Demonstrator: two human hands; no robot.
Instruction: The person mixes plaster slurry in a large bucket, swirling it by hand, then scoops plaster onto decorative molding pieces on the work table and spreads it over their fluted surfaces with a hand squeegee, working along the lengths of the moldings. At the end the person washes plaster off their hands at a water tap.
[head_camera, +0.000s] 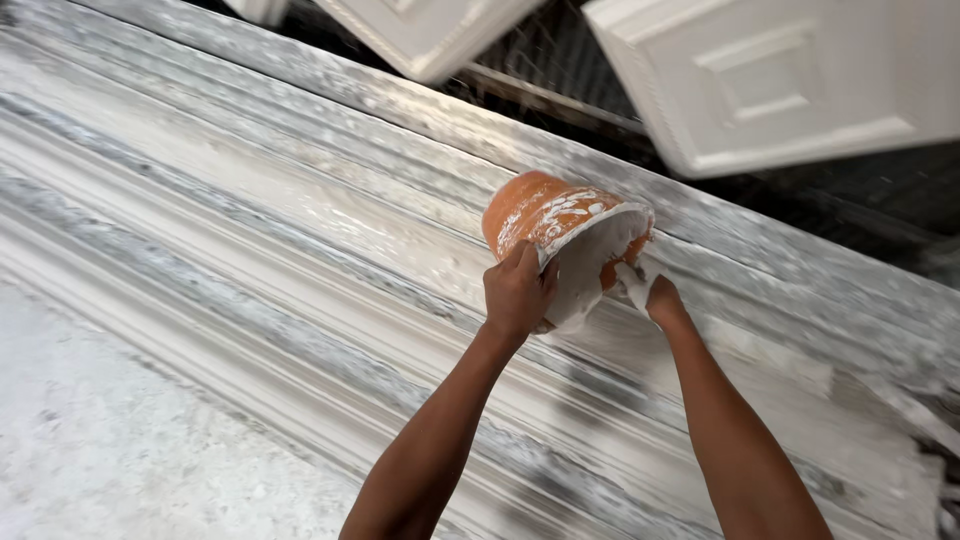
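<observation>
Bowl: an orange bowl (560, 235), splashed with white plaster, is held tipped on its side above the long mould, near the middle of the view, its mouth turned toward 5 o'clock.
Left hand: the left hand (517, 292) grips the bowl's rim at its 7 o'clock edge, fingers curled and pressed onto the rim.
Right hand: the right hand (650, 295) reaches into the bowl's mouth from 4 o'clock; its fingers are coated white and partly hidden inside, so whether they are spread or pressed together cannot be told.
Mould: the long ribbed mould (250, 230) runs from 10 o'clock to 4 o'clock across the view, its grooves coated with wet-looking white plaster over most of the visible length.
Done, as judged: the bowl looks nearly emptied, only a white film lining its inside; much of the mould already carries plaster.
Left, as judged: grey streaks along some ridges toward 5 o'clock look thinly covered.
Background: white cast panels (790, 80) lie at 1 o'clock, well apart from the hands.
</observation>
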